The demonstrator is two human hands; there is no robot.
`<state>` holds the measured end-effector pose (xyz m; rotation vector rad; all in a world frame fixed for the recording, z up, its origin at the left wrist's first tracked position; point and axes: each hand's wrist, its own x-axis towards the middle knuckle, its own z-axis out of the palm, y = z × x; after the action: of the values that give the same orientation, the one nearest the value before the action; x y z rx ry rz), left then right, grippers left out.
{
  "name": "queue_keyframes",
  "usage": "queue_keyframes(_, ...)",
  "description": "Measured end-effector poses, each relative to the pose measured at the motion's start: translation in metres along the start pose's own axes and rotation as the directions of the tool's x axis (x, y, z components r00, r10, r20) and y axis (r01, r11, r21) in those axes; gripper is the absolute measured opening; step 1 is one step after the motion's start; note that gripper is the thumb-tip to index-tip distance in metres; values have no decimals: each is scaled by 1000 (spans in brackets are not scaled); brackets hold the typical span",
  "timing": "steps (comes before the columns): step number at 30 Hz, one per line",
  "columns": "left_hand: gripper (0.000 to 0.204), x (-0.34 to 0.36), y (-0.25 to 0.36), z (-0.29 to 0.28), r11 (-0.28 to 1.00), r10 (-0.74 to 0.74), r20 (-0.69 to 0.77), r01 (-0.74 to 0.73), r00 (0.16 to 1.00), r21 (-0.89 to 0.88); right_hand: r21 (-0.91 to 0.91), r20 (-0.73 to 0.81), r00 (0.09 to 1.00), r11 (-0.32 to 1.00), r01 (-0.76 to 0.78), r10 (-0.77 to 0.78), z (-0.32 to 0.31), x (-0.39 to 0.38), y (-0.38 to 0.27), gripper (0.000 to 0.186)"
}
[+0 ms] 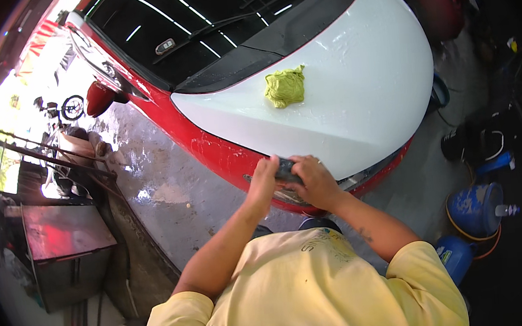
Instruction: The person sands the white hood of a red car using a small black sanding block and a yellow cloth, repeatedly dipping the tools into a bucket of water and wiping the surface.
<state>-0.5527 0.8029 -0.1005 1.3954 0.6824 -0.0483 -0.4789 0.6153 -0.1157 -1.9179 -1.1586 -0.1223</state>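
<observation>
Both hands meet over the front edge of a red car with a white hood. Between them is a small dark grey object, its kind too covered by fingers to tell. My left hand closes on its left end, and my right hand grips the right end with fingers curled round. Just beneath lies the headlight area, partly hidden by my hands. A crumpled yellow-green cloth rests on the wet-looking hood, ahead of my hands and below the windshield.
A red side mirror juts out on the left. A metal box stands at the left, with a motorcycle beyond. To the right are a blue tank with an orange hose, a blue jug and a black bucket.
</observation>
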Motion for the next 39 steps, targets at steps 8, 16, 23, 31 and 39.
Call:
queue_keyframes(8, 73, 143, 173, 17, -314, 682, 657, -682, 322, 660, 717, -257, 544, 535, -447, 799, -60, -70, 34, 46)
queue_keyframes(16, 35, 180, 95, 66, -135, 359, 920, -966, 159, 219, 796, -551, -37, 511, -324, 834, -16, -99, -56, 44)
queue_keyframes(23, 23, 170, 117, -26, -307, 386, 921, -934, 51, 180, 367, -717, 163, 565, -739, 678, 65, -44, -78, 46)
queue_keyframes(31, 25, 195, 164, -142, -252, 667, 705, -817, 241, 518, -587, -282, 915, 702, -403, 290, 47, 29, -32, 66)
queue_keyframes(39, 29, 206, 158, -141, 32, 899, 235, -589, 371, 808, -651, -78, 956, 712, -265, 284, -11, -61, 21, 69)
